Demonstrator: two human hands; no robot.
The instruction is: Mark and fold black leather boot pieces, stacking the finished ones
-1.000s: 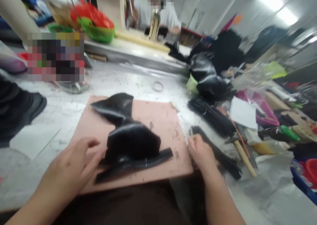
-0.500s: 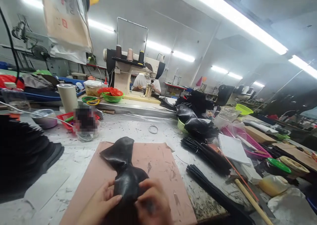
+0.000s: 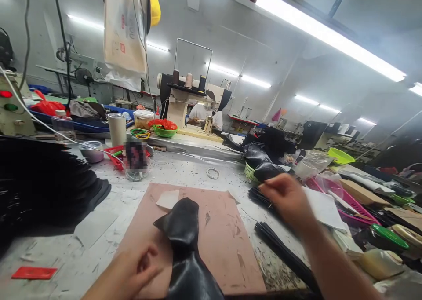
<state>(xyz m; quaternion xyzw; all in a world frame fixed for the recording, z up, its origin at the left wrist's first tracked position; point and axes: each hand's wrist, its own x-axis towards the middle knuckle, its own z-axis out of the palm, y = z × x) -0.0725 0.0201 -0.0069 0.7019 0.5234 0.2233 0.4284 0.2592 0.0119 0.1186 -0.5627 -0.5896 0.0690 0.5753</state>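
A glossy black leather-like piece [image 3: 184, 229] lies on the pink board [image 3: 220, 229], its lower end running out of the frame's bottom. Just left of the piece, my left hand [image 3: 140, 265] hovers with curled fingers, slightly blurred; whether anything is between them is hidden. My right hand [image 3: 285, 199] is raised over the bundles of black strips [image 3: 260, 196], thumb and fingers pinched together; anything held there is too small to make out. A small pale sheet [image 3: 168, 199] rests at the board's upper left, by the black piece's tip.
Stacked black pieces [image 3: 49, 185] fill the left side. A red flat item [image 3: 34, 272] lies at the lower left. Beyond the board are a metal ring [image 3: 212, 173], a cup [image 3: 117, 128] and a sewing machine [image 3: 184, 102]. A pink basket [image 3: 349, 212] stands right. A person sits behind the machine.
My right hand has left the black piece and moved up and right. My left hand has let go and shifted slightly left. The piece lies flatter, and the pale sheet now shows. The view has shifted left.
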